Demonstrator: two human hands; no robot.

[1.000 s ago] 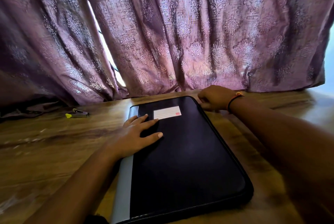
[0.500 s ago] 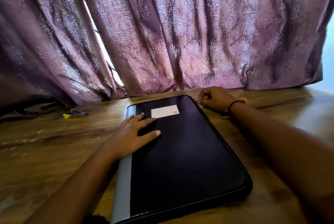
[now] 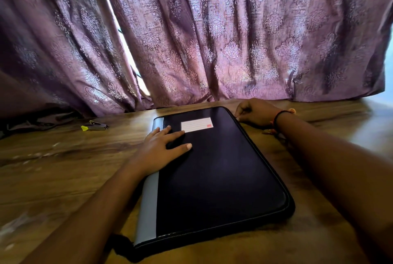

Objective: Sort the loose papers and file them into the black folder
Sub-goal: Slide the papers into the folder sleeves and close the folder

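We're looking down on the black folder (image 3: 223,178), and it lies flat and closed on the wooden surface (image 3: 53,178), right in the middle of our view, long side running away from us. A grey strip (image 3: 148,206) runs down its left edge, and a white label (image 3: 196,124) with a small red mark sits on the cover near the far end.

The left hand (image 3: 158,148) lies palm down on the cover, just beside that label. Its fingers are straight and spread, the thumb reaching out to the right, the heel of the hand over the grey strip. Nothing is gripped there; it simply presses on the folder.

Over to the right hand (image 3: 257,113) now. It's at the folder's far right corner, touching the edge, fingers curled in tight. Thumb and forefinger pinch a small pale tab (image 3: 237,117) right at the folder's rim; it's too small for us to tell more. A dark bracelet (image 3: 278,115) with an orange bead circles that wrist.

The two hands are well apart, one on the cover, one at the corner.

Off to the left on the surface lies a small metal clip (image 3: 94,127) with a yellow tip, well clear of the folder. Behind everything hangs a purple patterned curtain (image 3: 234,40), with a bright slit of daylight between its folds.
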